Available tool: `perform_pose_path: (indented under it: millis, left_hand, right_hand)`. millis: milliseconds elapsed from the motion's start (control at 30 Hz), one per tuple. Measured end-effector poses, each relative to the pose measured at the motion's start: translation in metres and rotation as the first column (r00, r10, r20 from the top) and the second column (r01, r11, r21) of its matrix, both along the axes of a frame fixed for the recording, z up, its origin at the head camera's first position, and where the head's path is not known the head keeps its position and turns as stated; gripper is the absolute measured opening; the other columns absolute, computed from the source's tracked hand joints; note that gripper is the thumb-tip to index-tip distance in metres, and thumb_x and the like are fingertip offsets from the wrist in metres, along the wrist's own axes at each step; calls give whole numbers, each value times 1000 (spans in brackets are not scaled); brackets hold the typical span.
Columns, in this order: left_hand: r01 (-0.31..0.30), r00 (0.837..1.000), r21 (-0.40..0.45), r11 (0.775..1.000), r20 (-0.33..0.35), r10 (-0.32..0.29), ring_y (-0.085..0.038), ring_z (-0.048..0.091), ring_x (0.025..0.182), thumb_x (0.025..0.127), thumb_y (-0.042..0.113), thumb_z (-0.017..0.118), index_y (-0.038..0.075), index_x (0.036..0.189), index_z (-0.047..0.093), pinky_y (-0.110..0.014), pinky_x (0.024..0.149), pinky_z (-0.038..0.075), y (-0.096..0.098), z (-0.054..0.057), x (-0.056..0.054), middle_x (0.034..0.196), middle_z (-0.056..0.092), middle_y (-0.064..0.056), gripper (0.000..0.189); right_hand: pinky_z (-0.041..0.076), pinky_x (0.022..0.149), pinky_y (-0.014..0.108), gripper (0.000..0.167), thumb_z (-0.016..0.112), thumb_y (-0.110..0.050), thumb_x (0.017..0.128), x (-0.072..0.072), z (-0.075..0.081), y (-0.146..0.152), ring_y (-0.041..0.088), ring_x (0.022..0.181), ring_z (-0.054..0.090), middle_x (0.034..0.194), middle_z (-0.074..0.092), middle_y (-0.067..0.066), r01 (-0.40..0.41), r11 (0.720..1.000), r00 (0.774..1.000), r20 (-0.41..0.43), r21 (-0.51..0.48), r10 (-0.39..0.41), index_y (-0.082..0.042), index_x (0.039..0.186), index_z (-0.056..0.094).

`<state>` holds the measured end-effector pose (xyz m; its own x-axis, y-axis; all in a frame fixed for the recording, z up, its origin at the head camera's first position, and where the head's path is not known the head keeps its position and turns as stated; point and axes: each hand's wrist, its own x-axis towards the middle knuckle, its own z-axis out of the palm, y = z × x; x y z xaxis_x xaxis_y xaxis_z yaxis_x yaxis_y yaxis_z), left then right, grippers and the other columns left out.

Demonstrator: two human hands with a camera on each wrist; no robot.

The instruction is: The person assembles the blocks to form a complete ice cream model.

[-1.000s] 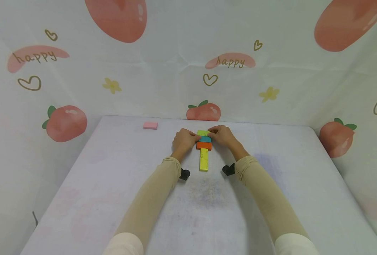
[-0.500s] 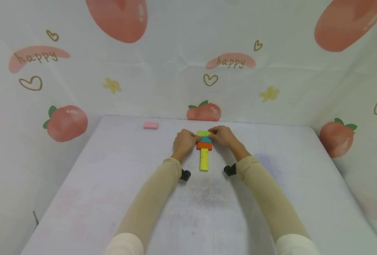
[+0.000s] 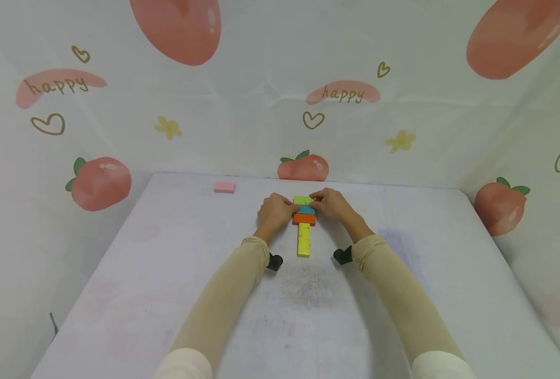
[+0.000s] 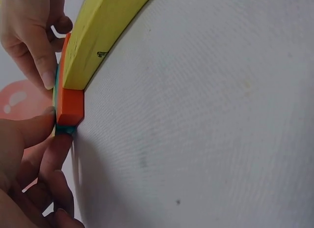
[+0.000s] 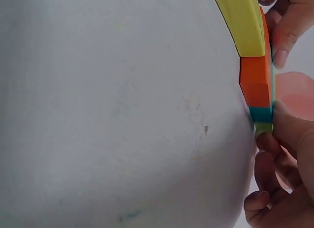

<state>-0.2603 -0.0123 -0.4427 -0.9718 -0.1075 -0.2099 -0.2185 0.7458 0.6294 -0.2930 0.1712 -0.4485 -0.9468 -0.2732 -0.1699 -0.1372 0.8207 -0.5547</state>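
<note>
Head: left hand (image 3: 275,211) pinches the smooth blue block (image 3: 303,209); right hand (image 3: 332,204), opposite, pinches the green block (image 3: 301,200), thumb overlapping blue. Left wrist: square-edged orange block (image 4: 71,107) abuts blue beside the thumb. Right wrist: stained table (image 5: 122,95) spreads open nearward of the fingers.

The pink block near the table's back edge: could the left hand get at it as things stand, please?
Probably yes: nothing stands between the left hand and the pink block, though it would first have to leave the blue block it touches.
</note>
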Motion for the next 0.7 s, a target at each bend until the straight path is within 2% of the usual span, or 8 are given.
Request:
perform_pose_path:
  millis: [267, 400, 533, 600, 700]
  left_hand:
    - [2, 1000, -3, 1000, 3, -2, -22, 70, 93, 92, 49, 72, 16, 109, 79, -37, 79, 55, -5, 1, 1, 107, 78, 0, 38]
    - [-4, 999, -27, 1000, -55, 3, -22, 69, 97, 93, 50, 70, 16, 112, 77, -39, 83, 55, -10, 2, -1, 109, 77, 0, 40]
    - [29, 985, -151, 988, -165, -54, -27, 63, 106, 94, 53, 68, 15, 118, 74, -43, 91, 53, -16, 3, -1, 114, 73, -4, 46]
    - [50, 972, -243, 969, -211, -103, -30, 60, 109, 94, 55, 66, 14, 121, 73, -46, 94, 50, -20, 3, -1, 116, 70, -7, 50]
    - [65, 957, -357, 932, -243, -160, -31, 53, 115, 95, 60, 61, 14, 126, 69, -48, 98, 46, -26, 4, -2, 121, 64, -8, 55]
  right_hand:
    - [50, 98, 43, 55, 60, -36, 103, 5, -1, 2, 30, 110, 56, 128, 59, 18, -6, 999, 999, -31, 43, 7, -9, 149, 52]
    - [50, 104, 48, 60, 61, -43, 101, 9, 1, 4, 34, 118, 55, 134, 55, 20, -32, 997, 997, -75, 73, 37, -10, 150, 51]
    - [47, 107, 53, 70, 63, -53, 97, 15, 4, 6, 38, 126, 49, 141, 50, 20, -71, 983, 985, -143, 171, 96, -12, 153, 47]
    - [45, 108, 55, 77, 63, -58, 95, 19, 5, 6, 39, 127, 46, 145, 48, 19, -80, 973, 979, -167, 217, 118, -14, 154, 45]
    - [41, 111, 60, 84, 63, -64, 92, 25, 7, 7, 40, 132, 43, 150, 45, 18, -89, 961, 972, -189, 262, 142, -15, 157, 40]
